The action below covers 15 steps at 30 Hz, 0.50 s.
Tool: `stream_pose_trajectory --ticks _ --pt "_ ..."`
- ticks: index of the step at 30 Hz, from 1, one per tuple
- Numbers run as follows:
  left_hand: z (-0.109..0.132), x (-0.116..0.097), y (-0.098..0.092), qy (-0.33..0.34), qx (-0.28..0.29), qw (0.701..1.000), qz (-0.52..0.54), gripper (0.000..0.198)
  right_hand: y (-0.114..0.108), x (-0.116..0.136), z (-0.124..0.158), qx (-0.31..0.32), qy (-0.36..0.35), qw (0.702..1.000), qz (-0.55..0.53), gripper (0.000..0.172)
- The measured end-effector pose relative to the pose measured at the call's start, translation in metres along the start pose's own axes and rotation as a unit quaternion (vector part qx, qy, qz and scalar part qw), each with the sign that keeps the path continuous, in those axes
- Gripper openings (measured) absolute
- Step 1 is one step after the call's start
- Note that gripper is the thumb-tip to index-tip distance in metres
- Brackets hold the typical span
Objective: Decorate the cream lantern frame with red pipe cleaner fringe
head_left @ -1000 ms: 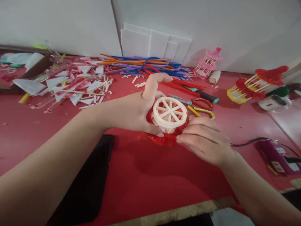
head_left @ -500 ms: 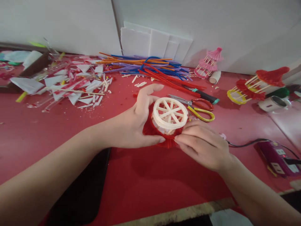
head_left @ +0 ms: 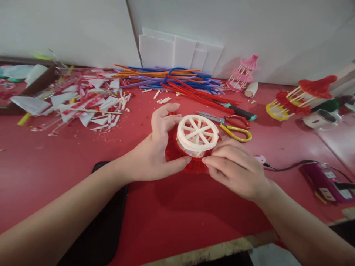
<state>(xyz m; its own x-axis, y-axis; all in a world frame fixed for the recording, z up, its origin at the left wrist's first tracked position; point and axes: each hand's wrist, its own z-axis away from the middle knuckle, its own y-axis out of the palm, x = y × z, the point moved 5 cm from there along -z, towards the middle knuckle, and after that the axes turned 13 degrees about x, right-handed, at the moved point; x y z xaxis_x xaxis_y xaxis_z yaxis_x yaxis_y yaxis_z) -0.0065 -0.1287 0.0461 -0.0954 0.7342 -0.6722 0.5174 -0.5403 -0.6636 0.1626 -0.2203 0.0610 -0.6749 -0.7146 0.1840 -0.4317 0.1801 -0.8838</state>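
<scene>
The left grip (head_left: pixel 152 157) is cupping a red frill (head_left: pixel 196 169) on its left side, thumb pressing the near edge, two fingers curving loosely above. Ringed by that frill, a white spoked wheel (head_left: pixel 198 131) is facing upward between the hands, over the bench (head_left: pixel 172 221). The right grip (head_left: pixel 237 168) is pinching the frill's near right edge, fingertips pressed together. Farther out, scraps (head_left: pixel 95 103) are littering the left, coloured stems (head_left: pixel 172 77) are lying behind, red-handled scissors (head_left: pixel 238 121) are resting just beyond the wheel, and a mug (head_left: pixel 318 120) is standing well right.
</scene>
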Motion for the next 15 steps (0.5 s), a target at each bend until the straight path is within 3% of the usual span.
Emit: stream_pose_trajectory --ticks 7,15 --pt "-0.0018 -0.0074 -0.0006 -0.03 -0.023 0.997 -0.07 0.079 0.0008 0.0008 -0.0021 0.003 0.008 1.0 0.004 0.02" --pt "-0.0032 -0.0096 0.0041 -0.068 -0.07 0.992 -0.078 0.078 -0.0006 0.0028 -0.005 0.0 0.01 1.0 0.004 0.012"
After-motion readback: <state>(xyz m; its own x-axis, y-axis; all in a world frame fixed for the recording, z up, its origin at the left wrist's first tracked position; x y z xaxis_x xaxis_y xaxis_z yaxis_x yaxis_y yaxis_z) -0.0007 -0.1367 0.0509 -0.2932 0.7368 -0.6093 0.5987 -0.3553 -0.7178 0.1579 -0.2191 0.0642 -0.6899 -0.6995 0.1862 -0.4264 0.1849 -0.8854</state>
